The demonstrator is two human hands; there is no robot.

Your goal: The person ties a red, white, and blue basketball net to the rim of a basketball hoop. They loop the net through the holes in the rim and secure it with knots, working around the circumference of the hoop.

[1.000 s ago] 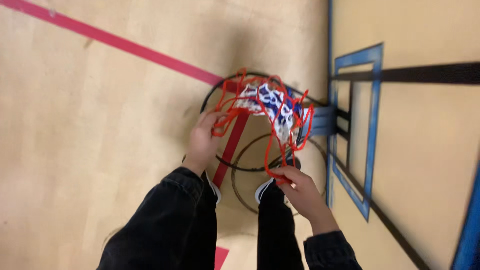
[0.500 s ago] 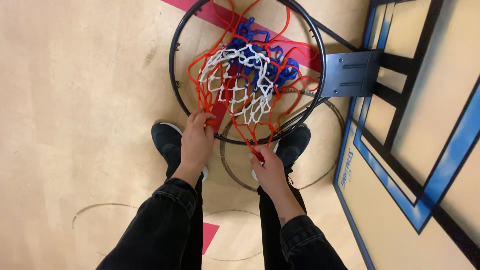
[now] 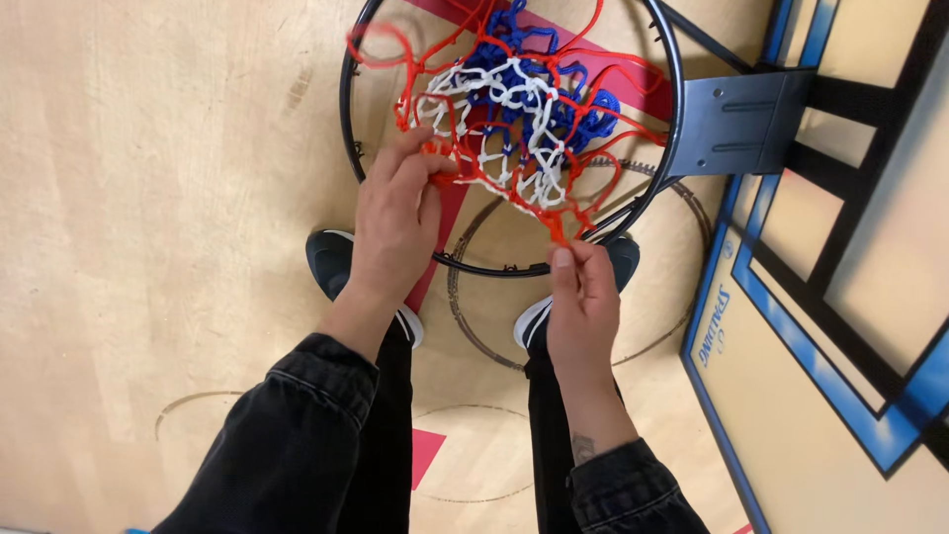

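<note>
A black metal basketball hoop [image 3: 348,129] hangs in front of me, seen from above, with a red, white and blue net [image 3: 514,99] bunched up inside it. My left hand [image 3: 395,222] reaches over the hoop's near left side and pinches red cords of the net. My right hand [image 3: 581,302] sits at the near rim and pinches a red cord end between thumb and fingers. Both sleeves are black denim.
A grey bracket [image 3: 741,119] joins the hoop to a backboard [image 3: 850,326] with blue and black lines on the right. Below lie a wooden gym floor [image 3: 148,247] with red lines and my two black shoes [image 3: 331,262].
The view has come closer to the hoop. Both hands stay on the net; my left hand has shifted up along the red cords at the rim's left side.
</note>
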